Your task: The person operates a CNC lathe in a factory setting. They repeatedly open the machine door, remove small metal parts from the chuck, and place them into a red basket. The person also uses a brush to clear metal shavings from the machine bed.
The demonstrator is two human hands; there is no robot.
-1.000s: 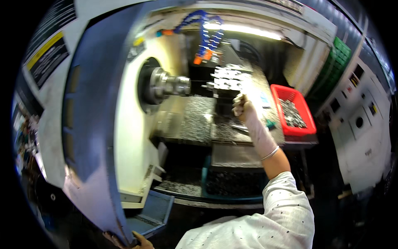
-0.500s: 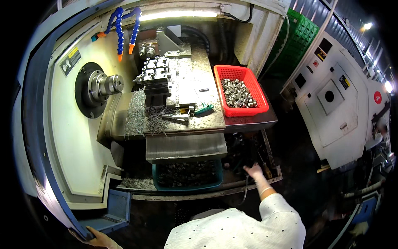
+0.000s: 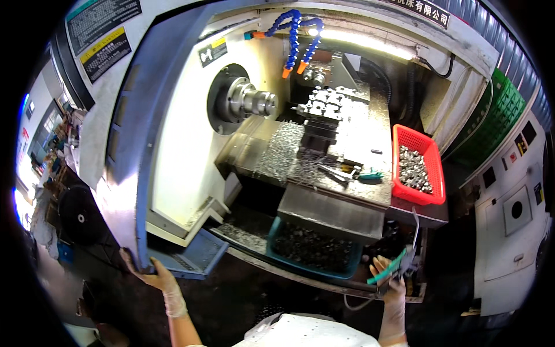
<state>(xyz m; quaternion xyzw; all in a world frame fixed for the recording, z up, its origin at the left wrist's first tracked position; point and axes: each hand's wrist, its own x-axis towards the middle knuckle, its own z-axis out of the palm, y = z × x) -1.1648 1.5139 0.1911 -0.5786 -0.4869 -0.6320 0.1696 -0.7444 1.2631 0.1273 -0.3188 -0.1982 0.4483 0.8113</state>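
My left hand (image 3: 157, 277) grips the lower edge of the blue machine door (image 3: 147, 173), its thumb on one side and its fingers on the other. In my right hand (image 3: 393, 289) is an air blow gun (image 3: 409, 259) with a green lever and a long thin nozzle pointing up. A hose (image 3: 354, 305) curves below that hand. Inside the lathe, a round chuck (image 3: 254, 101) sits at the left, facing the tool block (image 3: 325, 104) on the slide. Metal shavings (image 3: 283, 150) cover the bed beside the block.
A red basket (image 3: 440, 173) of small metal parts stands right of the slide. A teal bin (image 3: 315, 270) with dark pieces lies under the metal chute (image 3: 329, 213). A wrench (image 3: 336, 172) and a green-handled tool (image 3: 371, 175) rest on the slide. Blue coolant hoses (image 3: 293, 40) hang above.
My right hand has come up from the low tray at the right with the air blow gun in it. My left hand stays on the door. The view has turned left.
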